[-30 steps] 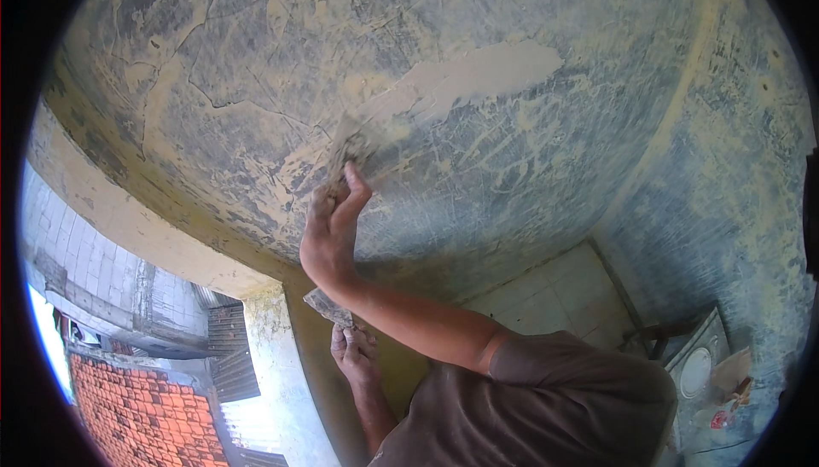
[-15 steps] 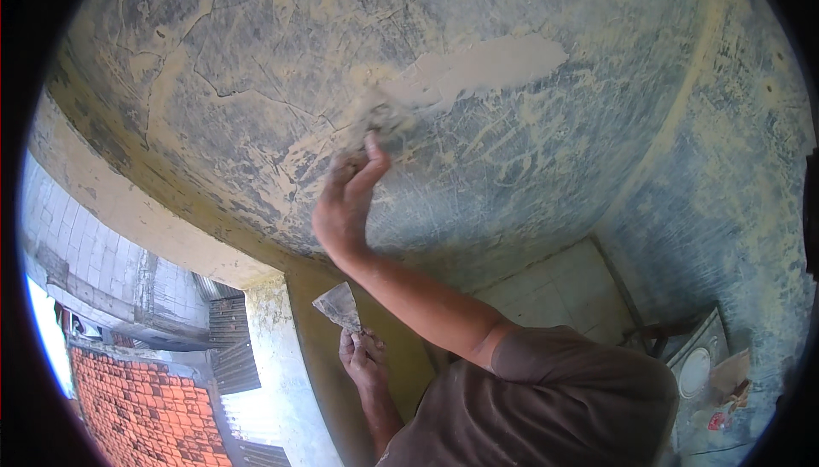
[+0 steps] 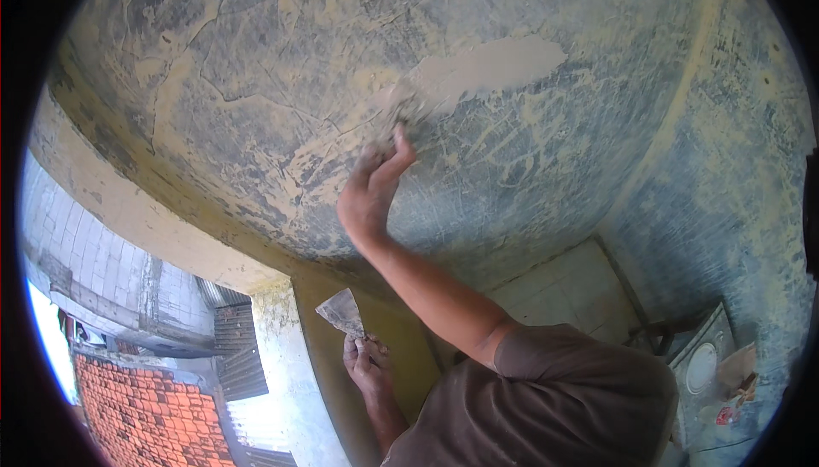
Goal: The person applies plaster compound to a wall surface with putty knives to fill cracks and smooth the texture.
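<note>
My right hand is raised against a mottled grey and yellow plastered surface. It grips a putty knife, whose blade is blurred and lies at the left end of a smooth pale patch of filler. Lower down, close to my body, my left hand is closed round the handle of a second putty knife. That one has a wide, smeared triangular blade pointing up, apart from the surface.
A pale ledge and a white post edge an opening at left. Beyond lie an orange tiled roof and a grey block wall. At lower right stands a whitish panel with a round disc, with small items beside it.
My right hand and its putty knife have moved right and slightly down along the surface. My left hand has shifted only a little, still holding its knife.
</note>
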A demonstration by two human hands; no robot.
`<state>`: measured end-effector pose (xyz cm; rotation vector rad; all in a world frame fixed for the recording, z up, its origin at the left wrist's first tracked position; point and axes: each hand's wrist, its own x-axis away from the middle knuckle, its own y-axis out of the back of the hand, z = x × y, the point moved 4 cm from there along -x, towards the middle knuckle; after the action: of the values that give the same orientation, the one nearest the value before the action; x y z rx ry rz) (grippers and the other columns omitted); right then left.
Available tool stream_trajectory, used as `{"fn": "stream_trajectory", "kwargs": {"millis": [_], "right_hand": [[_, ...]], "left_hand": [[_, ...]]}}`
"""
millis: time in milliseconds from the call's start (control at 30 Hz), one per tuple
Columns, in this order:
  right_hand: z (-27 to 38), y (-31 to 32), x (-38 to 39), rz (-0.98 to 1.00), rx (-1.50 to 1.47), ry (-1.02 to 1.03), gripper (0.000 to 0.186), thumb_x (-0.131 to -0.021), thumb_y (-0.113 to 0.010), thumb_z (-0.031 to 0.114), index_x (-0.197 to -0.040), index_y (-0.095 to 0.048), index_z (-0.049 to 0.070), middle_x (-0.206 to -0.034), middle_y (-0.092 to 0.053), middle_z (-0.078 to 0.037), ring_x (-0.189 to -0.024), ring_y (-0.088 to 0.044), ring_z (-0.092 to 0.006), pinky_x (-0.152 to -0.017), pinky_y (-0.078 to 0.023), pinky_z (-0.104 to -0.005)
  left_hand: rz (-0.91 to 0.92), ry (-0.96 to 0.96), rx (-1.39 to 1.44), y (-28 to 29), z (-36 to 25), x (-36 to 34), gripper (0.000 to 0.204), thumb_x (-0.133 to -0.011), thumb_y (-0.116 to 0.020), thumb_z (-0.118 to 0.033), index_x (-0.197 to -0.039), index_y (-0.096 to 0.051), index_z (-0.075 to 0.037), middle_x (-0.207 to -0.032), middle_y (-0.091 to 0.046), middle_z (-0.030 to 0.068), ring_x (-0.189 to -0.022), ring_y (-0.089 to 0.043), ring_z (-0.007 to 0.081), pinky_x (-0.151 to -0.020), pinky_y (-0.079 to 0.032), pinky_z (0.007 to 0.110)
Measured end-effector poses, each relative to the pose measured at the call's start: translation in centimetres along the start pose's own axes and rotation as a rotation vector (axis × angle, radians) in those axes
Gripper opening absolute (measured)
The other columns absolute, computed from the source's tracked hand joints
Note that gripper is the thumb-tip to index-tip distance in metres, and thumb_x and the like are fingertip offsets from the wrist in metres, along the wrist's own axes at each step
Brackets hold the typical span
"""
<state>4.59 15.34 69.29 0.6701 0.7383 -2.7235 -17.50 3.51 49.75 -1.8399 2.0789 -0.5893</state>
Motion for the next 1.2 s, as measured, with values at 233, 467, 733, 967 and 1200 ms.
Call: {"fn": "stream_trajectory", "kwargs": {"millis": [233,467,733,967,1200], "right_hand": [[1.3,1.6,5.5,0.288,-0.169,-0.162,0.044,-0.103,-0.035,0.013,-0.140,-0.019,-0.005,-0.096,-0.041,-0.006,-0.081,-0.042,-0.0117,-0.073,-0.041,-0.0304],[0.4,1.9,-2.9,-0.060,-0.051,-0.092,0.047,-0.102,-0.037,0.012,-0.140,-0.017,-0.007,-0.094,-0.040,-0.008,-0.085,-0.041,-0.0129,-0.077,-0.041,-0.0328],[1.6,0.9,5.8,0.300,-0.237,-0.222,0.045,-0.102,-0.034,0.013,-0.139,-0.018,-0.007,-0.095,-0.040,-0.007,-0.082,-0.042,-0.0134,-0.078,-0.041,-0.0305],[0.7,1.8,-2.6,0.030,-0.024,0.018,0.045,-0.102,-0.035,0.013,-0.139,-0.017,-0.006,-0.103,-0.042,-0.012,-0.085,-0.045,-0.0161,-0.079,-0.043,-0.0326],[0.5,0.7,5.8,0.332,-0.082,-0.152,0.048,-0.101,-0.038,0.009,-0.141,-0.016,-0.005,-0.113,-0.044,-0.020,-0.096,-0.050,-0.0215,-0.082,-0.044,-0.0374]], "left_hand": [[-0.065,-0.009,0.052,0.3,-0.9,0.0,0.013,-0.093,-0.051,-0.009,-0.105,-0.055,-0.006,-0.084,-0.056,0.0041,-0.065,-0.054,0.0130,-0.057,-0.047,0.025],[-0.038,-0.008,0.001,0.7,-0.5,-0.2,0.018,-0.095,-0.053,-0.015,-0.111,-0.053,-0.008,-0.087,-0.055,0.0030,-0.067,-0.053,0.0133,-0.059,-0.046,0.028],[-0.033,0.001,-0.010,0.7,-0.2,-0.5,0.019,-0.094,-0.052,-0.014,-0.111,-0.053,-0.007,-0.087,-0.056,0.0036,-0.068,-0.054,0.0135,-0.059,-0.046,0.027],[-0.037,0.020,0.020,1.0,0.0,-0.1,0.018,-0.096,-0.051,-0.014,-0.112,-0.054,-0.007,-0.088,-0.056,0.0032,-0.069,-0.053,0.0125,-0.060,-0.046,0.027],[-0.020,0.032,0.008,0.8,0.6,-0.6,0.018,-0.097,-0.049,-0.015,-0.113,-0.054,-0.008,-0.087,-0.056,0.0030,-0.066,-0.053,0.0127,-0.059,-0.046,0.027]]}}
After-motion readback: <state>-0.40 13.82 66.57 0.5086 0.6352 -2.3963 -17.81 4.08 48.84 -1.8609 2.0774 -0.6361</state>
